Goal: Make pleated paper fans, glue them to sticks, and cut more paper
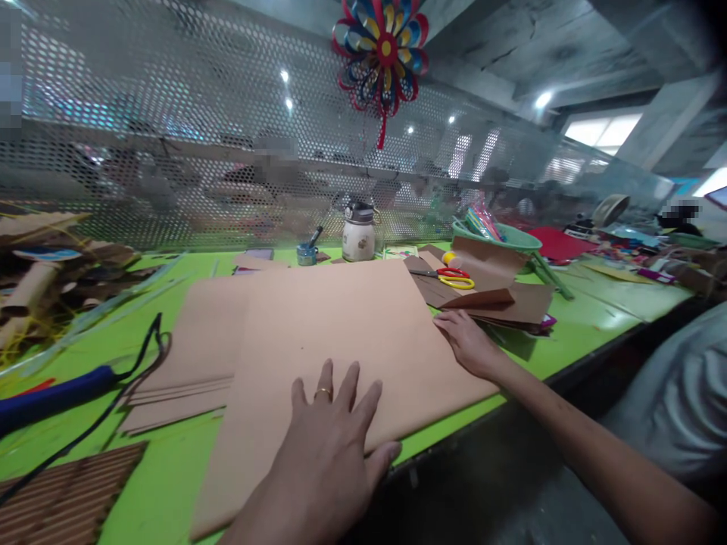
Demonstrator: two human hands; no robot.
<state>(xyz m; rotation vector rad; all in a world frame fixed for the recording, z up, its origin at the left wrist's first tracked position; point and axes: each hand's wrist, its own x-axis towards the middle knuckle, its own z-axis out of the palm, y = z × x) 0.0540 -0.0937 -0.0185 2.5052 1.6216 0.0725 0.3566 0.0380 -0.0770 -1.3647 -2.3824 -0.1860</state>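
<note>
A large sheet of brown kraft paper (341, 318) lies on the green table, its near edge rounded like a fold. My left hand (329, 439), with a ring on one finger, rests palm down on its lower part, fingers spread. At the sheet's right edge lies my right hand (470, 344), its fingers stretched out close together along the paper; their undersides are hidden. More brown sheets (187, 393) stick out from under the left side. Scissors (454, 278) with red and yellow handles lie on brown paper pieces (482, 299) beyond my right hand.
A blue-handled tool (62, 397) with a black cord and corrugated cardboard (73, 492) lie at left, below a scrap pile (39, 288). Along the back stand a small blue jar (307, 255), a white bottle (358, 236) and a green basket (519, 241). Another person's grey clothing (681, 393) is at right.
</note>
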